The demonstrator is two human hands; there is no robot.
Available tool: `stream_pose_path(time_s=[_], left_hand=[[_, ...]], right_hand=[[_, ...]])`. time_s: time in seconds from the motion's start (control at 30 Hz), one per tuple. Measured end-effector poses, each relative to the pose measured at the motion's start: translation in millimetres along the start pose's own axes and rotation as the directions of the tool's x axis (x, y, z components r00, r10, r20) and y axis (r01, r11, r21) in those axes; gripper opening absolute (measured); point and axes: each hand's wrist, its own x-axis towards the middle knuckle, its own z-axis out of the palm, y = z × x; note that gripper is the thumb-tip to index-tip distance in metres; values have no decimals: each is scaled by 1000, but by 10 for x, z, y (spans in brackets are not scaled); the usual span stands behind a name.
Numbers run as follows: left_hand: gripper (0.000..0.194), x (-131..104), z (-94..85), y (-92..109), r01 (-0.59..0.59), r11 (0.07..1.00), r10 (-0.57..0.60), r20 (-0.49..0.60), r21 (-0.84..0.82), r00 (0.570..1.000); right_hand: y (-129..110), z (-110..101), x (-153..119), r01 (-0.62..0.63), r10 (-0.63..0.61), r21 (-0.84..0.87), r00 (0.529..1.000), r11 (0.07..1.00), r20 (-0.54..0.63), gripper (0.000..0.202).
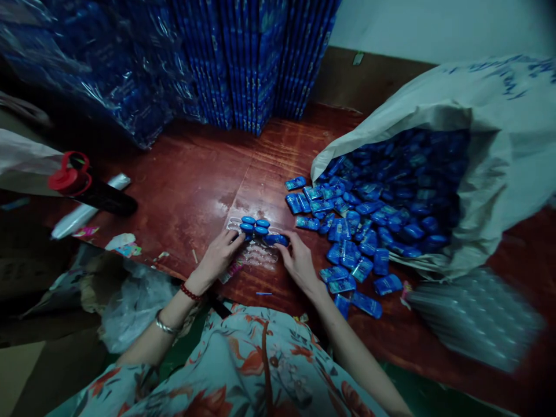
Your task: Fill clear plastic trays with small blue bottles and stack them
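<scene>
A clear moulded plastic tray (260, 256) lies on the table in front of me. Several small glossy blue packs (255, 225) sit in rows in its far part, while clear cavities show in the near part. My left hand (222, 253) is closed at the tray's left edge, its thumb beside the leftmost blue packs; the fingertips are partly hidden. Between the thumb and fingers of my right hand (299, 262) is one blue pack (274, 239), held low over the tray's right side.
Loose blue packs (347, 231) spill from a large white sack (499, 145) on the right. A stack of clear trays (478, 318) stands near the right front. Tall blue stacks (256, 63) rise at the back. A dark bottle with a red lid (93, 188) is at left.
</scene>
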Motion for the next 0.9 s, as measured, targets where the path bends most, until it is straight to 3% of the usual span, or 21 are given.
stream_pose_path(time_s=[0.2,0.33,0.53,0.67,0.77,0.9], left_hand=[[25,147,-189,18,-93,995,81,212,48,974],[29,230,-231,-12,-128,991,117,258,25,959],[26,259,-229,-1,-173,985,159,309,18,938],[27,242,-173,22,-163,986,165,295,-34,941],[28,210,-94,-10,-145,986,159,235,-78,959],[37,168,23,-84,-131,987,140,102,-95,985]], right_hand=[[150,257,-73,252,-255,-54,964,966,-72,26],[109,274,-31,333,-332,-187,942,924,36,27],[-251,188,93,335,-157,-512,920,791,359,29],[-558,147,243,340,-16,-583,872,738,488,29],[-671,184,343,334,54,-608,847,720,529,29],[-577,247,283,284,46,-633,891,720,452,32]])
